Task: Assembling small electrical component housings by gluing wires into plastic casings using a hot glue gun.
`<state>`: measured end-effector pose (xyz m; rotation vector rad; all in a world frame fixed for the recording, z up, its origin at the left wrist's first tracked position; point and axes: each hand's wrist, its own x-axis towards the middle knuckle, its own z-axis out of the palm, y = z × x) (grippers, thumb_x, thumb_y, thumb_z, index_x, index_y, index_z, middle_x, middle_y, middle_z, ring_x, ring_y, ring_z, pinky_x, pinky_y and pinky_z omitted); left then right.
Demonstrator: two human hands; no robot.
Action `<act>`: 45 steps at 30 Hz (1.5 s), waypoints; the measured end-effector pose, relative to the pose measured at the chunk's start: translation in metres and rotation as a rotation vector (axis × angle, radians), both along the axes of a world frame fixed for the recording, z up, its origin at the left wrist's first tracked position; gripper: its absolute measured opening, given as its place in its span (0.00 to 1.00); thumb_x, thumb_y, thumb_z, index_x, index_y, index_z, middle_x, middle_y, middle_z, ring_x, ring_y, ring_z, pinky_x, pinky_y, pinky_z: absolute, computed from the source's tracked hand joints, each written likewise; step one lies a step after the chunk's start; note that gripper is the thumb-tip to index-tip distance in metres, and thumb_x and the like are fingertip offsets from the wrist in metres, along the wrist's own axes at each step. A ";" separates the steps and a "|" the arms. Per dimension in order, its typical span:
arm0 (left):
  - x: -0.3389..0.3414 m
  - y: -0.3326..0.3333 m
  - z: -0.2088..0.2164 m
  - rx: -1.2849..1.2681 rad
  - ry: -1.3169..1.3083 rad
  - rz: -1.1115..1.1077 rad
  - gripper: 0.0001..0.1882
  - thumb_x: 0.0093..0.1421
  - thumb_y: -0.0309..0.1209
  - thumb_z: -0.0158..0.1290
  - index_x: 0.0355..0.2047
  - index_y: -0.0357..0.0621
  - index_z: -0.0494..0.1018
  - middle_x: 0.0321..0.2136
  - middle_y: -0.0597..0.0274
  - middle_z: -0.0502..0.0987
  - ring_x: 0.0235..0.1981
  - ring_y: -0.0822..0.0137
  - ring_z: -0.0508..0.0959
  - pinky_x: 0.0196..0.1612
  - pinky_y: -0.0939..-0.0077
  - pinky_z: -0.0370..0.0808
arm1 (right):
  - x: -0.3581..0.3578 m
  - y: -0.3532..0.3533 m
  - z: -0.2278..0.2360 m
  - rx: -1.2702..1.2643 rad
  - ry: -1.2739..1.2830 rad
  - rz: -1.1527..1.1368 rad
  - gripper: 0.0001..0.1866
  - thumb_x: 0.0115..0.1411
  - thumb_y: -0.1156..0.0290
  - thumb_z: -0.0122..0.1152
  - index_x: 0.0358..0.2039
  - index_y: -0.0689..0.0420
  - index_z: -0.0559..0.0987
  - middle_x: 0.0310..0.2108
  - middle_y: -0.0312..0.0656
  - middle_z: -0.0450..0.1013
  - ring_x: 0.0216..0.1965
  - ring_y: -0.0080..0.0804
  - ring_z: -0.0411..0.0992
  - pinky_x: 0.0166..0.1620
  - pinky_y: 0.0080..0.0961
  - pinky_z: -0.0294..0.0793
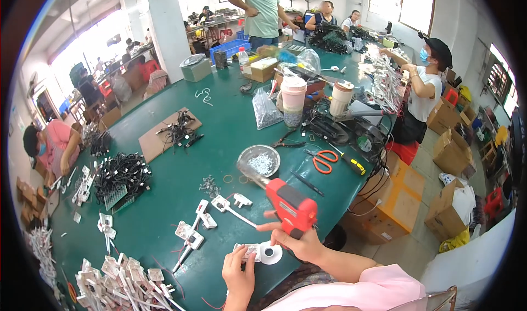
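Observation:
My right hand (pixel 301 245) grips a red-and-black power screwdriver (pixel 291 206). Its blurred metal tip reaches to the near edge of a round metal bowl (pixel 262 161) that holds many small, pale, shiny pieces. Closer to me, my left hand (pixel 239 271) pinches a small white plastic casing (pixel 251 251) at the table's front edge. Touching the casing's right side is a white round part (pixel 272 254) with a dark centre. Loose white casings with stems (pixel 190 244) lie to the left of my hands.
A heap of white parts (pixel 118 281) fills the front left, with bundled black cables (pixel 122 173) beyond. Orange-handled scissors (pixel 324 161), pliers (pixel 288 143) and a yellow-black screwdriver (pixel 354 164) lie right of the bowl. Cups (pixel 293 102) stand behind. Co-workers (pixel 431 80) work around the green table (pixel 219 124).

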<state>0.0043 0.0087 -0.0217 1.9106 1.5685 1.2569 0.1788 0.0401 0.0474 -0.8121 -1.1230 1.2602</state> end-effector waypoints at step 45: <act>0.096 0.032 0.243 -0.038 -0.963 -1.092 0.28 0.61 0.47 0.49 0.62 0.65 0.60 0.69 0.59 0.43 0.63 0.44 0.56 0.59 0.45 0.63 | 0.121 0.031 -0.078 -0.309 0.525 0.280 0.29 0.57 0.75 0.54 0.59 0.70 0.61 0.25 0.50 0.75 0.12 0.24 0.65 0.17 0.20 0.62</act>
